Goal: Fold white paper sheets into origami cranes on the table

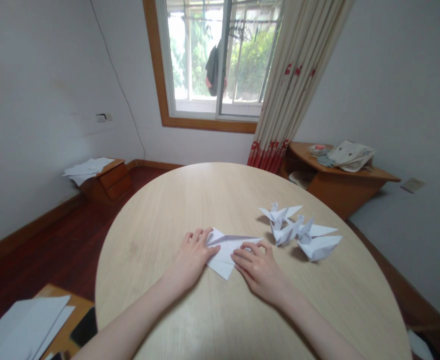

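Observation:
A partly folded sheet of white paper (223,257) lies on the round wooden table (205,200), one corner pointing towards me and a raised flap along its far side. My left hand (195,252) grips its left edge, thumb on top and fingers around the far left corner. On the right, my right hand (255,262) has bent fingers closed on the paper's right side, the fingertips pressed on the folded layers. Just beyond my right hand stand white paper cranes (315,246), grouped close together with wings spread.
White sheets (25,325) and a dark phone (85,327) lie on a wooden surface at lower left. A small cabinet (111,182) with papers stands at far left. A corner desk (340,185) holds a cloth bag (351,154). The curtain (283,100) hangs by the window.

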The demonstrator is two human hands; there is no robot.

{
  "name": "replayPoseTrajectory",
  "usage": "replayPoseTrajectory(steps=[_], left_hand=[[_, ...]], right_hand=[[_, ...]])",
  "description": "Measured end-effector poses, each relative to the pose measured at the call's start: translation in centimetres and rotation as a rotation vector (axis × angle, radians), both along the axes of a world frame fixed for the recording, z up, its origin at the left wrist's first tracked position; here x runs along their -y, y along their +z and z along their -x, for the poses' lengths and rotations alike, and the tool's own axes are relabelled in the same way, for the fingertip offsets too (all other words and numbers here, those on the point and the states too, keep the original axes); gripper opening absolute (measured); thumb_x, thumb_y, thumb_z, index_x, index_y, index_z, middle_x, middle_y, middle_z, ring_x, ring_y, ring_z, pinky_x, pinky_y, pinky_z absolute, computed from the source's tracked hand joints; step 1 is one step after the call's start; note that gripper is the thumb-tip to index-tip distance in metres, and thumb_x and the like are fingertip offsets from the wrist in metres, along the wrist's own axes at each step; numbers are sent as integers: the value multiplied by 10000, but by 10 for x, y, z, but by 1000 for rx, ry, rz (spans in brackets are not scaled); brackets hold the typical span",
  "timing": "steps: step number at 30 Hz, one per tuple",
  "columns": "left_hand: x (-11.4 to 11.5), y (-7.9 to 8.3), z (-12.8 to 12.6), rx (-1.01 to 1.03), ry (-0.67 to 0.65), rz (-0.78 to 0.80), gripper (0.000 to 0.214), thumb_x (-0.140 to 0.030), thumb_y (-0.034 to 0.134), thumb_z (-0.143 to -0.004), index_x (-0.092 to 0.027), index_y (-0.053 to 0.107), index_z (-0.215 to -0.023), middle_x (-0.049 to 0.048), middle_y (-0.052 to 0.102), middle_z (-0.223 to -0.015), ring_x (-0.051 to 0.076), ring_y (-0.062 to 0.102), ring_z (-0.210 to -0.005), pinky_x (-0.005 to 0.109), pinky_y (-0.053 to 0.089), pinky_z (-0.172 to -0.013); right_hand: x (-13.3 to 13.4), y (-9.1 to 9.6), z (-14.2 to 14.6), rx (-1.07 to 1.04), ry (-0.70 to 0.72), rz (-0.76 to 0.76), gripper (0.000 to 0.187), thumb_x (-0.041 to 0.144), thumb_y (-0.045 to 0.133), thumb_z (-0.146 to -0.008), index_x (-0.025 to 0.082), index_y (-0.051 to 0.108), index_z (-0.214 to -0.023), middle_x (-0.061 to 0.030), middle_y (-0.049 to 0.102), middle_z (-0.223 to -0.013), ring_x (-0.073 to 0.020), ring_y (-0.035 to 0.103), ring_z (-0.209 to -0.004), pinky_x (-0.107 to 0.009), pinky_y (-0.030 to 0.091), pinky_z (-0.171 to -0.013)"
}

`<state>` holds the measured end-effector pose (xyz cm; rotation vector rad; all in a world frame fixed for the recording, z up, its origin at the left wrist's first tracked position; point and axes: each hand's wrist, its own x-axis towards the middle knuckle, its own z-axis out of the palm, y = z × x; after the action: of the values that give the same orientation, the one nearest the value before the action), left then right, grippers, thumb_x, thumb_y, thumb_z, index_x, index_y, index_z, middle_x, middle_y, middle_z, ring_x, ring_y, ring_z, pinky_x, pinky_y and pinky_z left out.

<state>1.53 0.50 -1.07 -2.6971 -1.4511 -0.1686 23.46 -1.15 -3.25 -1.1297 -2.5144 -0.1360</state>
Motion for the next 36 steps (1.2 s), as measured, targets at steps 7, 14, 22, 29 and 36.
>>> replayPoseTrajectory(steps=[7, 14, 22, 29, 36], left_hand=[[-1, -7, -2, 12, -107, -120, 209, -249, 535, -950, -335, 672, -1083, 71, 452, -1374, 293, 449, -1163, 449, 349, -918], [6, -14, -9, -1, -223, -116, 266, -171, 539, -919, -274, 616, -1152, 83, 461, -1355, 285, 433, -1164, 443, 333, -941], [13, -9, -17, 92, -255, 45, 249, -85, 428, -914, -152, 597, -1084, 131, 552, -1174, 248, 530, -1022, 380, 463, -853], [17, -1, -20, 48, -196, 171, 259, -70, 417, -907, -144, 579, -1094, 121, 586, -1145, 253, 563, -1048, 349, 523, -816], [22, 3, -23, -51, -171, 197, 262, -63, 429, -887, -129, 582, -1089, 118, 603, -1147, 256, 583, -1049, 341, 540, -795]], right_hand=[[2, 3, 2, -18, 37, 96, 232, 135, 457, -936, 157, 657, -1052, -94, 701, -1054, -230, 598, -948, -384, 432, -841], [5, 9, -1, 45, 12, 138, 281, 161, 460, -927, 163, 685, -1094, -101, 696, -1116, -243, 637, -976, -362, 521, -801], [9, 12, -3, 62, -79, 186, 310, 141, 487, -897, 199, 706, -1109, -75, 677, -1197, -243, 654, -1071, -356, 534, -874], [1, 11, -10, 67, -128, 175, 307, 97, 486, -876, 169, 722, -1060, -104, 692, -1158, -239, 670, -1035, -369, 521, -899], [-5, 12, -21, 73, -221, 224, 290, 89, 493, -874, 171, 728, -1023, -87, 693, -1165, -244, 672, -1020, -347, 506, -871]])
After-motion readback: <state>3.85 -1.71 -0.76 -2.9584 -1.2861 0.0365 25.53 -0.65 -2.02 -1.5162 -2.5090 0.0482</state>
